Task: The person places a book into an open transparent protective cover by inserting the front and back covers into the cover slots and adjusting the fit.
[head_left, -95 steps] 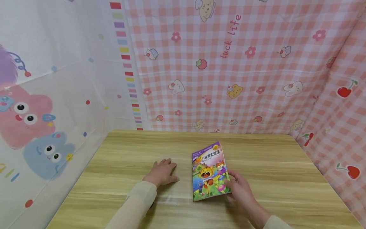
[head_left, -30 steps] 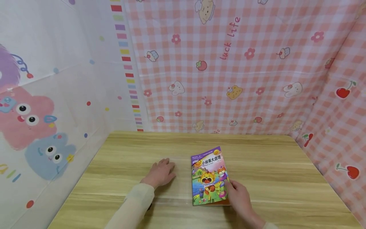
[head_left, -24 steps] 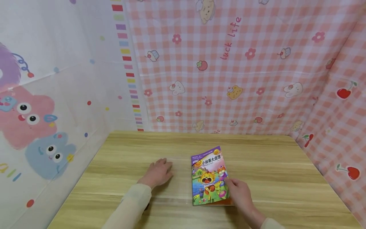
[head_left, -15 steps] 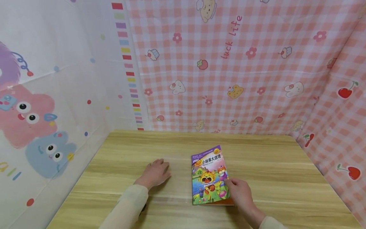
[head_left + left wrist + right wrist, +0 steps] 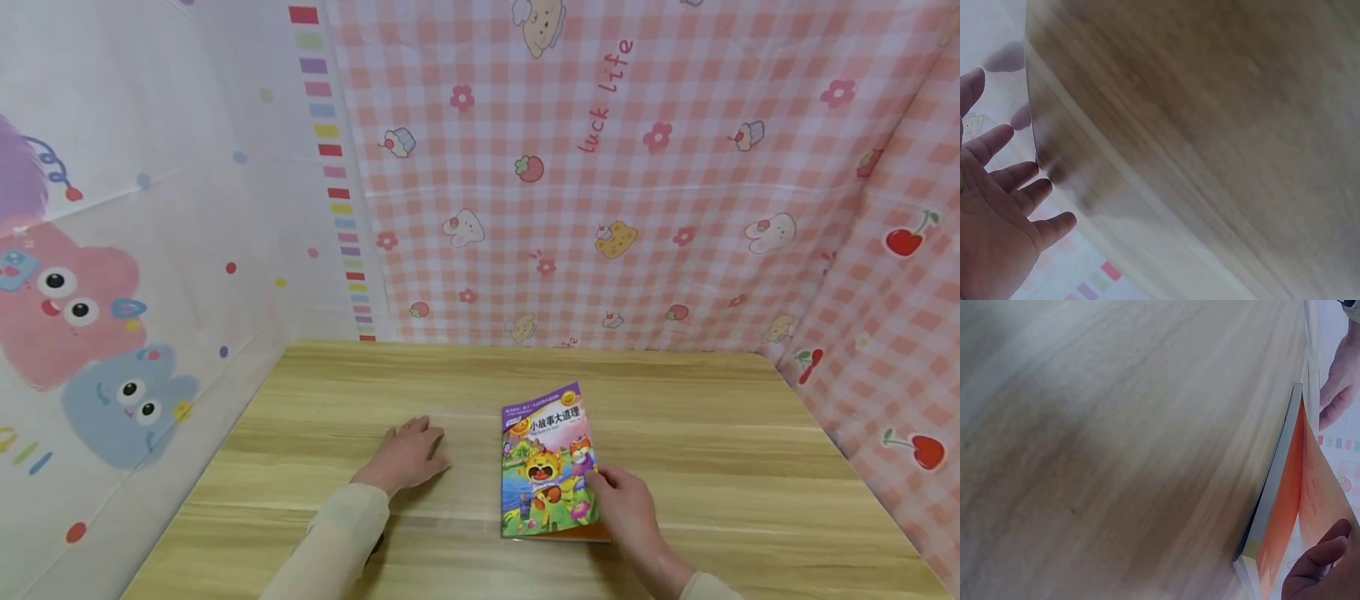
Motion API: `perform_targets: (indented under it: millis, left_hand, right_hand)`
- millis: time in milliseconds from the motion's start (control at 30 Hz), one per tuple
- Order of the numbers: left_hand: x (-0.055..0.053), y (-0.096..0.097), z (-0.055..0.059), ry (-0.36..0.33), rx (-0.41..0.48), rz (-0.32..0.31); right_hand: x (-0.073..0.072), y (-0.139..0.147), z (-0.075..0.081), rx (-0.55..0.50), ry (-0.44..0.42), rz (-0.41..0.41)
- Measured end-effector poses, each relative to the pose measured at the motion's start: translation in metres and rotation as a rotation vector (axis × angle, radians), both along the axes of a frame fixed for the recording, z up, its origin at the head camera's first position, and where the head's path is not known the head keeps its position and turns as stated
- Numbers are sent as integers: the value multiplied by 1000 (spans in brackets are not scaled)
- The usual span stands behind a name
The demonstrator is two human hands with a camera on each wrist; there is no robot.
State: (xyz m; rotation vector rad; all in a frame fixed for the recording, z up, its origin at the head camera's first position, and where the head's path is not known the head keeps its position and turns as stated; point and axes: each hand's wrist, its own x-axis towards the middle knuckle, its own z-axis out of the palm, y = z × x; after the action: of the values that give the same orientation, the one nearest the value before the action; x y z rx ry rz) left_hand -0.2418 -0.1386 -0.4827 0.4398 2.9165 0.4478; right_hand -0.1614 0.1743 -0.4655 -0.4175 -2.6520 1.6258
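A storybook [image 5: 547, 475] with a purple-topped cover and a cartoon lion lies on the wooden table. My right hand [image 5: 626, 504] pinches the right edge of its front cover, which is raised at an angle. The right wrist view shows the orange inside [image 5: 1285, 487] under the lifted cover, with my right fingers [image 5: 1322, 556] at the cover's edge. To the left of the book, my left hand [image 5: 405, 457] is palm down with fingers spread, at the side of a clear, glossy film [image 5: 476, 500]. The left wrist view shows those fingers [image 5: 1016, 200] loosely extended, holding nothing.
The wood-grain table [image 5: 712, 417] reaches back to a pink checked cloth [image 5: 570, 192]. A white cloth with cartoon figures [image 5: 82, 308] stands along the left, and checked cloth with cherries [image 5: 907, 450] along the right.
Since the earliest frame, the book has come down from a tilted hold to the table and its front cover has risen at the right. My left hand has shifted a little left.
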Motion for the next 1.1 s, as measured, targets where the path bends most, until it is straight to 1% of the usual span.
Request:
perform_targets:
  millis: [133, 200, 267, 433, 667, 733, 900, 1000, 1100]
  left_hand:
    - [0, -1, -2, 3, 12, 8]
    - [0, -2, -3, 4, 18, 14]
    - [0, -2, -3, 4, 20, 18]
    - [-1, -4, -2, 6, 21, 23]
    - [0, -3, 0, 3, 20, 18]
    - [1, -3, 0, 5, 25, 14]
    - [3, -3, -1, 6, 42, 4]
    - [4, -3, -1, 4, 48, 2]
    - [4, -2, 0, -4, 57, 0]
  right_hand:
    - [0, -3, 2, -29, 15, -5]
    - [1, -5, 4, -41, 38, -13]
    - [2, -6, 6, -72, 49, -22]
    - [3, -7, 13, -155, 42, 13]
    - [-3, -12, 19, -202, 97, 78]
    - [-4, -14, 21, -228, 106, 86]
    - [-7, -20, 24, -276, 115, 76]
    - [-11, -22, 23, -290, 152, 81]
    - [-17, -23, 21, -278, 207, 99]
